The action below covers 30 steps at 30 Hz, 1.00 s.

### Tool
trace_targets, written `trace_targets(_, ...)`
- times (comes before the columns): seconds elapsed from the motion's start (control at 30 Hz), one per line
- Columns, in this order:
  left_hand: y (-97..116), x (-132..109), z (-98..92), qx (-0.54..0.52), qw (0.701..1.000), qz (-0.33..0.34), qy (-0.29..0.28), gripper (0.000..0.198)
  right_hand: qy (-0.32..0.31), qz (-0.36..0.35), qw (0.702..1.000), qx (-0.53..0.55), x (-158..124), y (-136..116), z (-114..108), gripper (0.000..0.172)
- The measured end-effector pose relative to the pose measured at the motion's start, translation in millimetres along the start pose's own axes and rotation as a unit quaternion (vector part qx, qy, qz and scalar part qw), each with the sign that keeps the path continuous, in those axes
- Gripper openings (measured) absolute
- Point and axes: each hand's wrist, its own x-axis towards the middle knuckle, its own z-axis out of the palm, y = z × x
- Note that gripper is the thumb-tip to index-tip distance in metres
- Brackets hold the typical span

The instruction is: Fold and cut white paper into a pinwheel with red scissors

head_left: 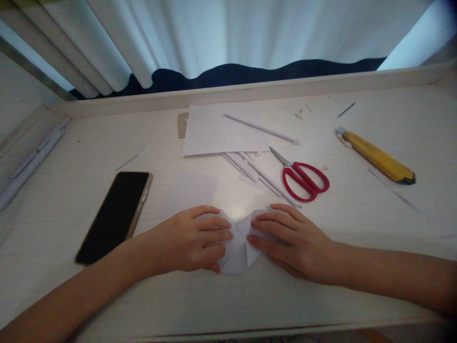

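Observation:
A small white sheet of paper with folds in it lies near the table's front edge, between my two hands. My left hand grips its left side, the fingers curled over it and the thumb low at its near edge. From the other side my right hand holds the right part, where a flap of the paper stands up under the fingertips. Parts of the paper are hidden under both hands. Just beyond my right hand lie red-handled scissors, and several thin rolled paper sticks.
To the left lies a black phone. A flat paper square is beyond my left hand. Farther back, a larger white sheet bears one paper stick. A yellow utility knife lies at the right, below the curtain.

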Motion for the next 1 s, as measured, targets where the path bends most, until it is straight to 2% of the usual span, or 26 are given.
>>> trace_targets(0.13, -1.3, -1.1, 1.4, 0.02, 1.0, 0.011, 0.012, 0.023, -0.001, 0.004, 1.0, 0.005, 0.5, 0.0, 0.4, 0.02)
trace_targets(0.37, 6.2, 2.1, -7.5, 0.017, 1.0, -0.009, -0.015, 0.02, -0.006, 0.002, 1.0, 0.003, -0.6, -0.3, 0.4, 0.021)
trace_targets(0.7, 8.0, 3.7, -13.7, 0.029, 0.999, -0.013, 0.004, 0.029, -0.005, 0.0, 1.0, 0.005, 0.3, -0.6, 0.8, 0.021)
trace_targets(1.0, 22.9, 4.9, -14.3, 0.069, 0.997, 0.013, -0.033, 0.032, -0.001, -0.001, 1.0, 0.003, -0.6, 0.5, 1.8, 0.022)
